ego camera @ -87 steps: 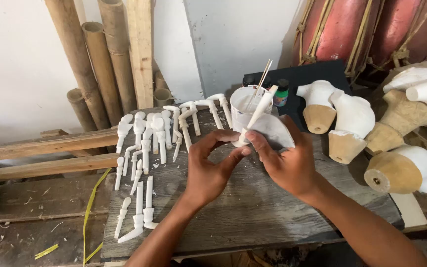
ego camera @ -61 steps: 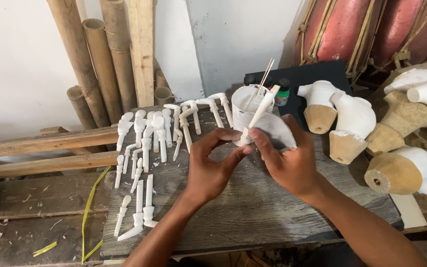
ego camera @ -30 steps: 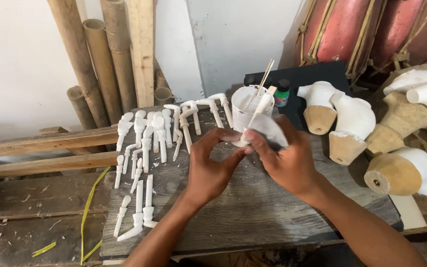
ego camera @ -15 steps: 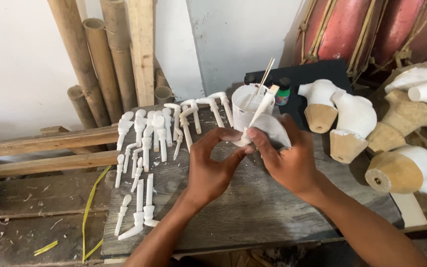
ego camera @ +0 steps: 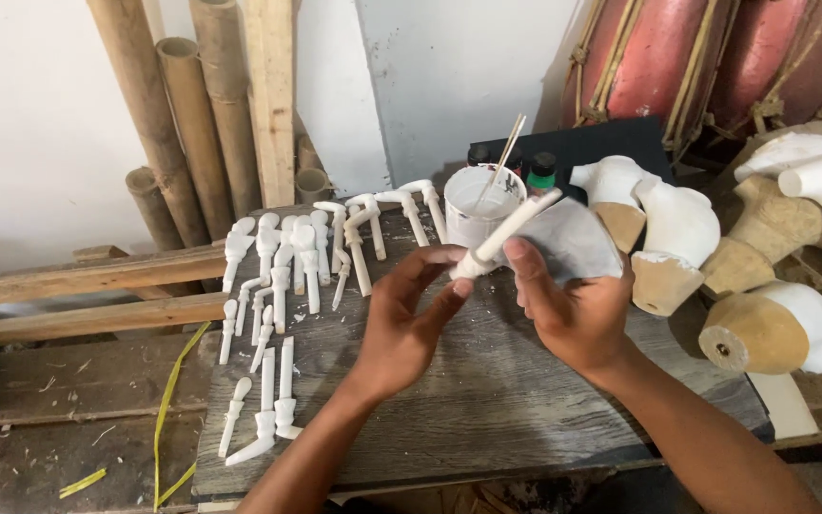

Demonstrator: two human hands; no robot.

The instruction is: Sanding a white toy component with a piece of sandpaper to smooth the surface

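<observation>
My left hand (ego camera: 409, 319) pinches the lower end of a slim white-painted wooden stick piece (ego camera: 509, 233) that points up and to the right. My right hand (ego camera: 571, 303) holds a folded grey sheet of sandpaper (ego camera: 575, 241) against that piece, thumb touching its lower end. Just behind stands a white cup of white paint (ego camera: 480, 202) with a thin stick in it. Both hands hover above a grey wooden board (ego camera: 487, 400).
Several white-painted arm-like wooden pieces (ego camera: 283, 286) lie in rows on the board's left. Carved wooden torsos (ego camera: 673, 238), partly white, lie at right. Bamboo poles (ego camera: 187, 114) lean on the wall; small paint bottles (ego camera: 541, 171) stand behind the cup. Planks (ego camera: 68, 286) lie at left.
Both hands stay in the same spot with the piece and sandpaper; the stick piece tilts slightly differently as the right hand shifts along it.
</observation>
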